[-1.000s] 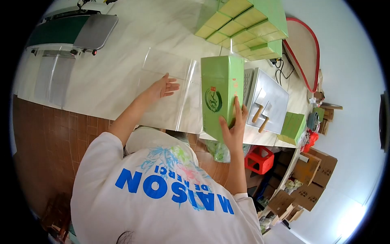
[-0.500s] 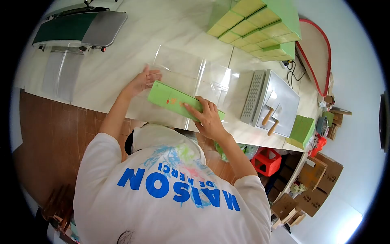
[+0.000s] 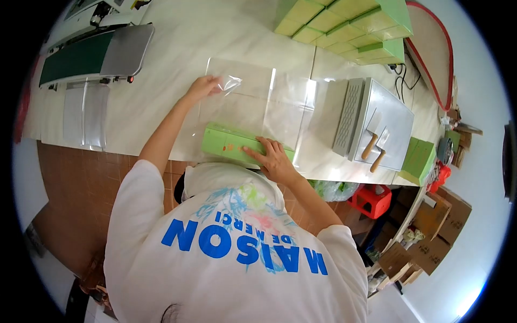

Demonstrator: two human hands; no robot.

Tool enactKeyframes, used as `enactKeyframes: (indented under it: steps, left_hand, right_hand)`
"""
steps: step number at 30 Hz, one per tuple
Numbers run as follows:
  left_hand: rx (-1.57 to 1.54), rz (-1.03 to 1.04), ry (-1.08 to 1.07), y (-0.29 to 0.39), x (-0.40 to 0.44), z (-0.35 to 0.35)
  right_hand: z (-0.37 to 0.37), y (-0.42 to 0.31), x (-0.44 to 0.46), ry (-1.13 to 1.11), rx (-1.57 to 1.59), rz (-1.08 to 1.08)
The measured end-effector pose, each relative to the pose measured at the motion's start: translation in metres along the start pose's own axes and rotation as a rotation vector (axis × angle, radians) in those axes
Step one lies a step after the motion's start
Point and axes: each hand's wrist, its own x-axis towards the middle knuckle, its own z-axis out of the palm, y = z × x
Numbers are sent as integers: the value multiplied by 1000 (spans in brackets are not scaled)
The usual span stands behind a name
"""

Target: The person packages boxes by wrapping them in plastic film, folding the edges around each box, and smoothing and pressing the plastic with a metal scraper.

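Note:
A long light-green box [image 3: 221, 141] with small red and gold marks lies on the counter close to my body. My right hand [image 3: 277, 161] rests over its right end, thumb on the top face and fingers along the far edge. Farther back, my left hand [image 3: 203, 88] pinches clear plastic film [image 3: 245, 105], which creases brightly at the fingertips. The transparent sheets spread over the counter beyond the box; their exact edges are hard to make out.
Stacked green boxes [image 3: 371, 27] stand at the back right. A metal device [image 3: 390, 126] carries two wooden-handled scrapers [image 3: 371, 141]. A machine with a green belt [image 3: 75, 62] and more clear film [image 3: 86, 113] are on the left. A red stool [image 3: 371, 200] is below the counter [image 3: 177, 32].
My left hand has gone from spread fingers beside the box to pinching the film farther back. The box has come nearer my body and turned straighter, with my right hand still on it.

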Motion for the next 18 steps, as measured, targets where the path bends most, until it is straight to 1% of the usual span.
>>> enactKeyframes:
  steps: [3, 5, 6, 8, 9, 11, 12, 14, 15, 17, 18]
  left_hand:
    - [27, -9, -21, 33, 33, 8]
    - [291, -49, -185, 58, 45, 19]
    - [299, -52, -196, 63, 52, 29]
    - [507, -116, -381, 72, 61, 50]
    - [517, -120, -388, 73, 62, 59]
    - [738, 173, -585, 67, 56, 79]
    - [743, 170, -591, 62, 52, 87]
    - [1044, 433, -416, 52, 40, 98]
    - [1047, 431, -418, 48, 33, 100]
    - [1072, 507, -267, 43, 19, 102]
    - [1074, 505, -259, 48, 8, 101]
  right_hand:
    - [1, 1, 0, -1, -22, 7]
    - [-2, 1, 0, 13, 15, -7]
    - [-3, 2, 0, 17, 20, 5]
    - [-3, 3, 0, 1, 51, 1]
    - [-2, 3, 0, 8, 57, 10]
    - [2, 3, 0, 43, 106, 18]
    - [2, 3, 0, 47, 111, 24]
    - [1, 3, 1, 65, 82, -1]
    - [2, 2, 1, 68, 85, 0]
    - [1, 2, 1, 58, 47, -10]
    - [2, 2, 1, 60, 47, -18]
